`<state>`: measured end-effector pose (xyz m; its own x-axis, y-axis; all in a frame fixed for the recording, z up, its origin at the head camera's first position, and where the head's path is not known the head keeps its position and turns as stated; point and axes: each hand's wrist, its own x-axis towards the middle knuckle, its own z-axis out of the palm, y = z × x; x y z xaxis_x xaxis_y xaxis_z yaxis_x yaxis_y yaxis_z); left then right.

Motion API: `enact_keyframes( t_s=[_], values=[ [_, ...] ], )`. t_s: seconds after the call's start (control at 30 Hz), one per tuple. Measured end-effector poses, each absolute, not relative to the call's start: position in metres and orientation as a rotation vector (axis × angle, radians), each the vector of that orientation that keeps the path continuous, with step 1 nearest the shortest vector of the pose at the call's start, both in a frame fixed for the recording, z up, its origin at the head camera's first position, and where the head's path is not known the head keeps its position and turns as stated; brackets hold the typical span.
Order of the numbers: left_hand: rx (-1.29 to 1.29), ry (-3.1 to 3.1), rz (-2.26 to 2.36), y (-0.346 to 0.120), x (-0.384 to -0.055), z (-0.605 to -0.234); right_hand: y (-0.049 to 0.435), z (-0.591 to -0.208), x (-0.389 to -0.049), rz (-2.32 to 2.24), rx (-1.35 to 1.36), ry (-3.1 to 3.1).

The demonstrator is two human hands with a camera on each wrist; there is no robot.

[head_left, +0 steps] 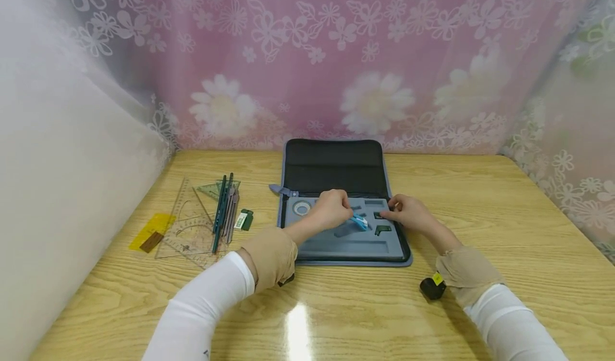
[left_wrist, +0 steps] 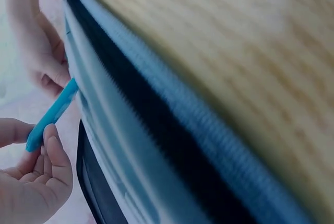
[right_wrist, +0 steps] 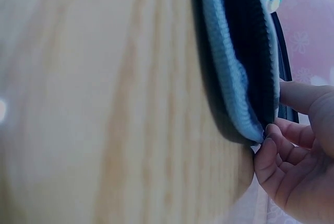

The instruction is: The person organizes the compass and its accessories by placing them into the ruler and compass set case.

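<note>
Here's the left hand over the middle of the grey tray, thumb and fingers pinching a slim blue tool by one end. Its pale other end slants down toward the cut-outs (touching or just above, I can't tell).

Across at the right edge of the open case, the right hand has a narrow grip: thumb on the tray's edge, fingers curled at the case's rim.

Good handling here, I'd say, means a light pinch and a level wrist: bring the tool parallel to its slot, guide the pale end by eye, and don't force it against the walls. The right hand should just steady that edge; a tug could tilt the whole tray. And mind the green pieces sitting in cut-outs just beside the tool, because a careless swing might knock them. Off to the left, well apart, lie the pencils.
</note>
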<state>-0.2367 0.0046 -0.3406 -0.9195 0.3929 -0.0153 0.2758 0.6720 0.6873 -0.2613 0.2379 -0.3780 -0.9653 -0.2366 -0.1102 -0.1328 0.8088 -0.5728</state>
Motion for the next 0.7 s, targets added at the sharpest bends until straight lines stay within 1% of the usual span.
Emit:
enact_keyframes(
  t_s=[0.3,0.7],
  values=[
    [0.661,2.726,0.919,0.0071,-0.2338,-0.3478,0.2364,-0.3765,-0.2591,-0.868,-0.292,2.833],
    [0.673,2.698,0.786,0.0098,-0.2279,-0.348,0.2374,-0.378,-0.2603,-0.856,-0.289,2.848]
  ],
)
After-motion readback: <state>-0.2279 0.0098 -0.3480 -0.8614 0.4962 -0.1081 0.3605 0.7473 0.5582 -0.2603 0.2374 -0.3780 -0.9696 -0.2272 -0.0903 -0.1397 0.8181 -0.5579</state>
